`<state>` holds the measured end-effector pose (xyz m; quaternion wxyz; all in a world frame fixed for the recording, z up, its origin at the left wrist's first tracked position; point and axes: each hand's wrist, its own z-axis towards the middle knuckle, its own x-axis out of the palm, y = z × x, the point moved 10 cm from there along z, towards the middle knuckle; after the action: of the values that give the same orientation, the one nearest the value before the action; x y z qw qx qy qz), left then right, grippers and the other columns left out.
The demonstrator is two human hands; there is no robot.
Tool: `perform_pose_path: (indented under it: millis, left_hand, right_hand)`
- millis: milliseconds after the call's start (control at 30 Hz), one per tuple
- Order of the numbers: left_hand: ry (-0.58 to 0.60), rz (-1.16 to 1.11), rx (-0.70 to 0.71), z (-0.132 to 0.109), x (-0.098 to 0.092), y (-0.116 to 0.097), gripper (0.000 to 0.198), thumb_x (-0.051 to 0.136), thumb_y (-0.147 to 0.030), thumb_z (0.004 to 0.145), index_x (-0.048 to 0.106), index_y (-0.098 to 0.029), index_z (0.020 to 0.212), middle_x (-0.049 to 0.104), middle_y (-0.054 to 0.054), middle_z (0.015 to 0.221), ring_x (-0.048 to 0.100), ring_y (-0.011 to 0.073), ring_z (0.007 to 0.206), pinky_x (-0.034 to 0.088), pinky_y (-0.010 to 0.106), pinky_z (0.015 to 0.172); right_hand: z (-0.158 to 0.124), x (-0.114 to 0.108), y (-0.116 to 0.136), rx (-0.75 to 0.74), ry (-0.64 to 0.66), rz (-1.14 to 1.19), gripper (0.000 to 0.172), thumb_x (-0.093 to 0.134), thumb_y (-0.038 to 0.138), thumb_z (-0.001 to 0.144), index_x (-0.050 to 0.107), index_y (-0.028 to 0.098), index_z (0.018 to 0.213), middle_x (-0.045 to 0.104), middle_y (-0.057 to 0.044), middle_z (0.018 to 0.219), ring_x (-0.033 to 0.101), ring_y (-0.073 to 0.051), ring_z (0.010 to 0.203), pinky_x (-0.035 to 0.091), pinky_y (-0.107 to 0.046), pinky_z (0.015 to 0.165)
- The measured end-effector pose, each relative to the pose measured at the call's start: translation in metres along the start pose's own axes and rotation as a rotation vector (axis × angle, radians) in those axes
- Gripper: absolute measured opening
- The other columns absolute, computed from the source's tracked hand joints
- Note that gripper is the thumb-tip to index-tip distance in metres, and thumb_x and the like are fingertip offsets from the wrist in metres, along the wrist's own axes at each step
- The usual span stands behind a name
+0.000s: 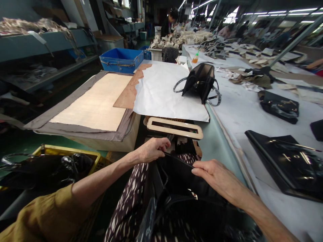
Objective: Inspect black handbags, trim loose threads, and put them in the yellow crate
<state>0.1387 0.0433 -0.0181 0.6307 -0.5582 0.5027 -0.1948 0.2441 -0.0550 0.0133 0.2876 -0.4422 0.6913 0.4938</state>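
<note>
A black handbag (181,181) lies open on my lap, its mouth facing me and a small gold clasp showing inside. My right hand (214,174) pinches the far rim between thumb and fingers. At the rim's left corner, my left hand (155,149) is closed with its fingertips on the edge. A small greyish pointed thing (171,137) shows just past those fingers, too unclear to name. Beyond both hands is a cream oblong frame (174,127) with a long slot. The bag's lower part blends into dark shadow.
Another black handbag (200,82) stands on white sheeting (161,90) ahead. Black bags (285,161) lie on the table at right. A yellow crate (83,153) of bags is at left, a blue bin (121,60) behind a fabric-topped tub (96,101). People work farther back.
</note>
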Motion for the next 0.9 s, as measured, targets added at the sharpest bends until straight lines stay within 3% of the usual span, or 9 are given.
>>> perform_pose_path:
  millis: [167,400,600,900]
  left_hand:
    - [0.137,-0.105,-0.038,0.001,0.01,0.004,0.055,0.05,-0.006,0.063,0.048,-0.016,0.118,0.061,-0.001,0.073,0.043,0.0085,0.058,0.032,0.018,0.054]
    - [0.121,-0.109,-0.004,0.002,0.013,-0.002,0.048,0.049,-0.006,0.063,0.05,-0.013,0.111,0.061,-0.001,0.073,0.044,0.0087,0.059,0.032,0.018,0.055]
    - [0.11,-0.053,0.032,0.002,0.012,-0.014,0.043,0.047,-0.005,0.062,0.051,-0.015,0.104,0.06,-0.002,0.07,0.047,0.0102,0.061,0.034,0.019,0.057]
    - [0.072,-0.093,-0.01,0.002,0.011,-0.007,0.037,0.048,-0.004,0.061,0.051,-0.014,0.097,0.058,-0.002,0.067,0.046,0.0097,0.059,0.033,0.018,0.054]
  right_hand:
    - [-0.001,0.0,0.001,0.006,-0.013,-0.068,0.031,0.035,0.031,0.087,0.037,0.019,0.058,0.042,0.006,0.052,0.041,-0.01,0.052,0.027,-0.022,0.051]
    - [-0.002,-0.002,0.008,0.135,-0.078,-0.42,0.022,0.041,0.027,0.086,0.052,0.021,0.068,0.06,-0.002,0.057,0.057,-0.019,0.058,0.026,-0.027,0.052]
    - [0.019,0.006,0.023,0.097,-0.038,-0.128,0.022,0.044,0.026,0.086,0.058,0.021,0.07,0.066,-0.002,0.07,0.061,-0.015,0.07,0.033,-0.022,0.058]
    - [0.026,0.01,0.022,0.074,-0.04,-0.159,0.032,0.039,0.035,0.088,0.059,0.021,0.068,0.066,-0.003,0.067,0.06,-0.016,0.066,0.034,-0.024,0.059]
